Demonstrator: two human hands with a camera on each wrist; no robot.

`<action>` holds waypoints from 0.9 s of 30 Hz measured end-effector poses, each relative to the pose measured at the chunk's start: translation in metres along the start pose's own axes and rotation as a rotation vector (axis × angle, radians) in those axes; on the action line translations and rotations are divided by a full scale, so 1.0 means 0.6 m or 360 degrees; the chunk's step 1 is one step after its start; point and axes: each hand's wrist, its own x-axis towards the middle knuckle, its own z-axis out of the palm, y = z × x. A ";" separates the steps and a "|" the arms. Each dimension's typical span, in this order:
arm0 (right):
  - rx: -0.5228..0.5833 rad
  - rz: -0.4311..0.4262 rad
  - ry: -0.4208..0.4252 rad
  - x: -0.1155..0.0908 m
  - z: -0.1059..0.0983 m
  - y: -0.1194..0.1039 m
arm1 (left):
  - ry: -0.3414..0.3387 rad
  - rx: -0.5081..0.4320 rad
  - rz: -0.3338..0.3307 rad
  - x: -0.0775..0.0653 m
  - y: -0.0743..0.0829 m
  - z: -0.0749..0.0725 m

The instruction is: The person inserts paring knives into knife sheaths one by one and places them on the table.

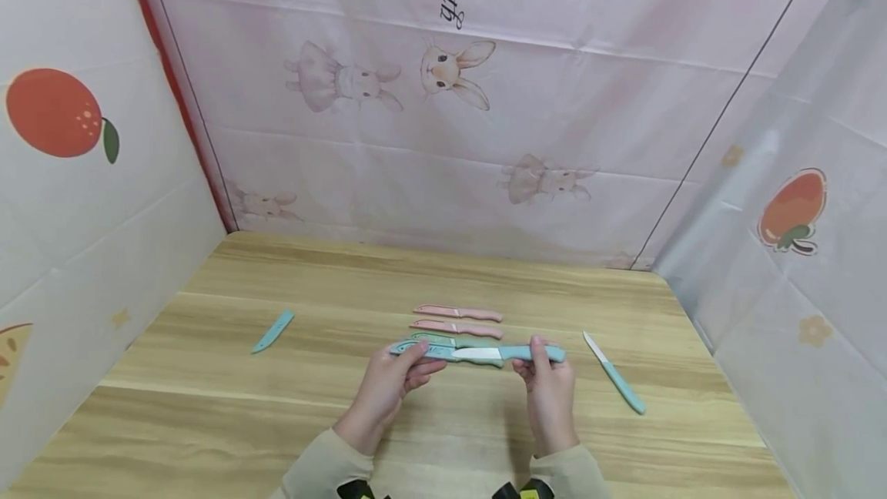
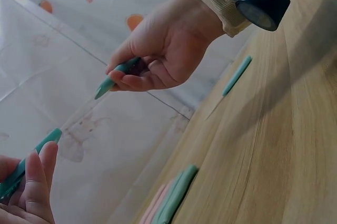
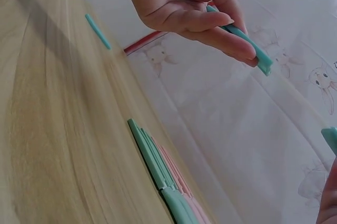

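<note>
Between thumb and fingers my left hand [image 1: 385,385] pinches a blue knife sheath [image 1: 424,348]. My right hand [image 1: 550,399] grips the blue handle of a paring knife [image 1: 525,353], its pale blade pointing left at the sheath's mouth. In the head view the blade tip meets or overlaps the sheath's end; most of the blade shows. Both are held above the table, over a row of sheathed knives. Two pink sheathed knives [image 1: 478,314] lie at the back of that row, and green sheathed knives [image 3: 152,155] lie in front, partly hidden in the head view.
A second blue knife [image 1: 617,376] lies bare on the table to the right, tip pointing away. Another blue sheath [image 1: 273,331] lies to the left. The wooden table [image 1: 208,406] is bounded by printed cloth walls [image 1: 388,199] at the back and both sides.
</note>
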 end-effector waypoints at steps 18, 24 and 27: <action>-0.0031 0.0198 -0.0073 -0.004 0.011 0.009 | 0.0090 -0.0086 -0.0029 0.002 -0.008 0.002; -0.0025 0.0186 -0.0074 -0.003 0.013 0.013 | 0.0099 -0.0094 -0.0018 0.001 -0.007 0.004; -0.0038 0.0194 -0.0069 -0.003 0.015 0.014 | 0.0111 -0.0094 -0.0017 0.000 -0.006 0.006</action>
